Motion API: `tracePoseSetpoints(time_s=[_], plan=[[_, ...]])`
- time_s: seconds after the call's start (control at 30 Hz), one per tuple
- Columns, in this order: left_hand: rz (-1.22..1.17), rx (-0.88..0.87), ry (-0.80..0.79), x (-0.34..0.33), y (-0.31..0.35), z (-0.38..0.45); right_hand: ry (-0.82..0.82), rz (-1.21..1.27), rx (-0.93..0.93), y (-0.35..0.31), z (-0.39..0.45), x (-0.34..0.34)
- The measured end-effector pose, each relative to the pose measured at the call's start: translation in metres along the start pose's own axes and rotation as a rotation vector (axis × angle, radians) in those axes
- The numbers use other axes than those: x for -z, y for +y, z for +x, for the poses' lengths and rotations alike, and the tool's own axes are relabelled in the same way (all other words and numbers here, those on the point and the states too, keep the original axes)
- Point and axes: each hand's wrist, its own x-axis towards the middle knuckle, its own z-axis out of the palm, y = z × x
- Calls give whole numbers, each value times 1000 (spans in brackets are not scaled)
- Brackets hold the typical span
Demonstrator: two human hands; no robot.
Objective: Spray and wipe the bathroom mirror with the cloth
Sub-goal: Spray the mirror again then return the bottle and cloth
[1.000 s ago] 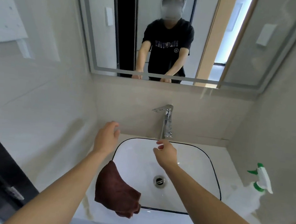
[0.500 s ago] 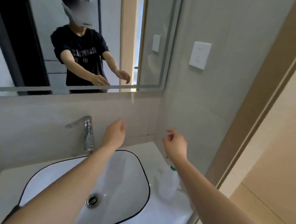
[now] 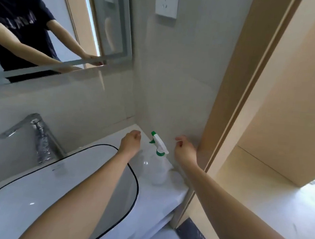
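Room: beige tiled bathroom, wall socket (image 3: 167, 0) up high, wooden door frame (image 3: 239, 84) on the right.
Mirror (image 3: 36, 30): hung over the counter's back edge, top left.
Counter (image 3: 156, 198): white, with the sink (image 3: 29, 203) and a chrome faucet (image 3: 41, 142).
Spray bottle (image 3: 157, 158): stood upright in the counter's back right corner, by the wall.
Left hand (image 3: 130, 143): hovered just left of the bottle, fingers loosely curled, holding nothing.
Right hand (image 3: 185, 149): just right of the bottle, same loose curl, nothing in it.
Cloth: couldn't see it.

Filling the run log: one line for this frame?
phase: reach for spray bottle | left hand: empty, beside it | right hand: empty, beside it | cloth: out of view
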Motion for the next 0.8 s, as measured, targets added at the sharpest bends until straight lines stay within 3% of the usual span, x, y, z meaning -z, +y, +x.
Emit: tracePoseSetpoints(time_s=[0.23, 0.33, 0.57, 0.8], plan=[[-299, 361, -102, -40, -20, 7, -134, -37, -130, 44, -21, -15], [-312, 449, -163, -52, -30, 4, -214, -80, -148, 62, -28, -35], [-131, 375, -387, -64, -35, 8, -163, -10, -70, 78, -21, -78], [-184, 366, -406, -63, -39, 2, -44, 22, -60, 72, -10, -89]])
